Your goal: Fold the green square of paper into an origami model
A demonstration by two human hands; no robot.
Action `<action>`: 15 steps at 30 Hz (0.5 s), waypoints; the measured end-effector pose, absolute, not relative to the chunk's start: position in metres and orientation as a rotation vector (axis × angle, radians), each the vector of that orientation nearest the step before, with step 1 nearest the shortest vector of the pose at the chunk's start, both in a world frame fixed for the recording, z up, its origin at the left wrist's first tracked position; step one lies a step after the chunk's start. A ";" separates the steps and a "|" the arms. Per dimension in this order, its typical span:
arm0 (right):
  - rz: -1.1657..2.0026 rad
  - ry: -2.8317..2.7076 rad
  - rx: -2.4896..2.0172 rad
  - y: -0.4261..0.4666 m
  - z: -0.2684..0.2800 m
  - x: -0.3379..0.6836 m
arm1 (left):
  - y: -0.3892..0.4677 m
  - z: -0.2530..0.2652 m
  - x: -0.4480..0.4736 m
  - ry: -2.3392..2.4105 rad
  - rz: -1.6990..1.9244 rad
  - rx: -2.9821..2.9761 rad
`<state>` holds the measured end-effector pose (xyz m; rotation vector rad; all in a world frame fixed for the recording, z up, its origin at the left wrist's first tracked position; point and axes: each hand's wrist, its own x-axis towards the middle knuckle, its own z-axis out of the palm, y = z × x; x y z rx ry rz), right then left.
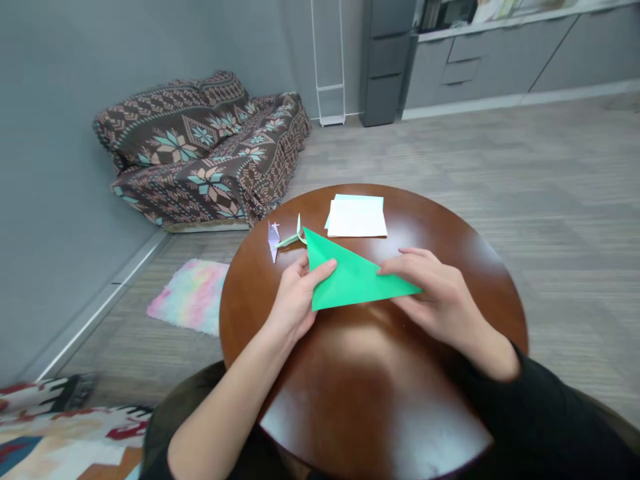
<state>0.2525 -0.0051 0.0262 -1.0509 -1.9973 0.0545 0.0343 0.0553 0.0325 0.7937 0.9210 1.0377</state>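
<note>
A sheet of green origami paper (350, 277), folded into a triangle, is held up above the round wooden table (370, 373). My left hand (300, 293) pinches its left part, thumb on top and fingers behind. My right hand (435, 293) grips the pointed right end, with fingers over the upper edge and the thumb underneath. Just beyond my left hand stand a pale green folded paper figure (293, 238) and a lilac one (273, 241). The green sheet partly hides the pale green figure.
A stack of white and pale blue paper (357, 217) lies at the table's far side. Beyond the table stand a sofa with a patterned cover (210, 147), a grey fridge (383, 63) and kitchen cabinets (500, 60). A fluffy pastel rug (193, 297) lies at left.
</note>
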 end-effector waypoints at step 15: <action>0.769 -1.610 -1.070 -0.006 0.031 0.252 | 0.054 0.033 0.032 0.970 1.271 0.959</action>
